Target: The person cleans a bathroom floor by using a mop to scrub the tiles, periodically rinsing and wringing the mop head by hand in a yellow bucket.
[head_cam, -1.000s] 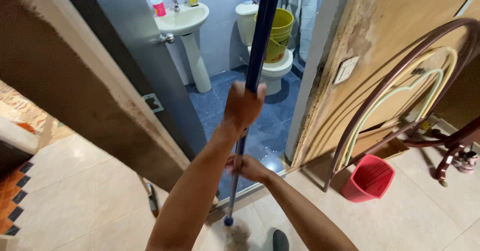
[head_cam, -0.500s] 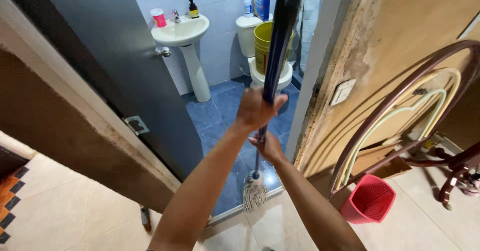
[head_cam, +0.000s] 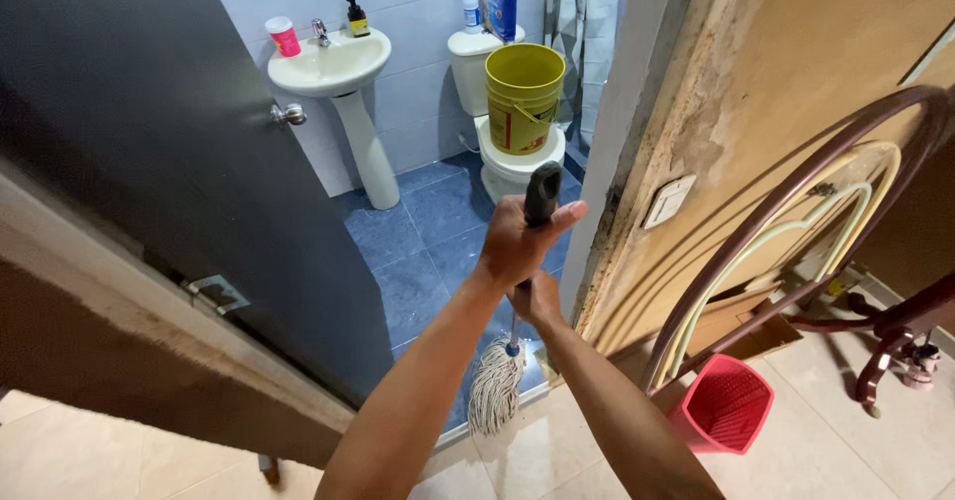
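Observation:
I stand at a bathroom doorway holding a mop upright. My left hand (head_cam: 522, 241) is closed around the dark top end of the mop handle (head_cam: 542, 194). My right hand (head_cam: 537, 301) grips the same handle lower down, mostly hidden behind the left wrist. The pale string mop head (head_cam: 494, 386) rests on the blue tiled floor (head_cam: 418, 251) just inside the threshold.
A dark door (head_cam: 179, 162) stands open on the left. Inside are a white pedestal sink (head_cam: 333, 67) with bottles and a yellow bucket (head_cam: 522, 97) on the closed toilet (head_cam: 507, 162). A red basket (head_cam: 724, 405) and curved metal chair frame (head_cam: 796, 231) stand at the right.
The mop has come down and toward me: the handle's top, earlier out of view above, now ends at my left hand. The mop head moved onto the bathroom floor; the view shifted closer.

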